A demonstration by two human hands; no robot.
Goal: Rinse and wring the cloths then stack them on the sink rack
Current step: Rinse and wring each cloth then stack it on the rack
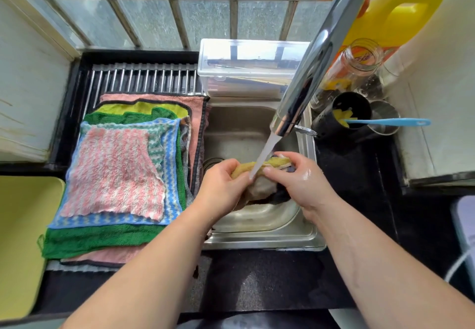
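Observation:
Over the steel sink both my hands grip a bunched yellow cloth with pale and dark parts hanging below. My left hand holds its left end, my right hand its right end. Water streams from the chrome tap onto the cloth between my hands. Left of the sink, a stack of cloths lies flat on the metal sink rack: a pink-and-white striped one on top, then blue, green, yellow-green and pink ones.
A clear plastic box stands behind the sink. At the right are a black utensil holder with a blue handle, glass jars and a yellow jug. A yellow-green tray lies at the left. Window bars run behind.

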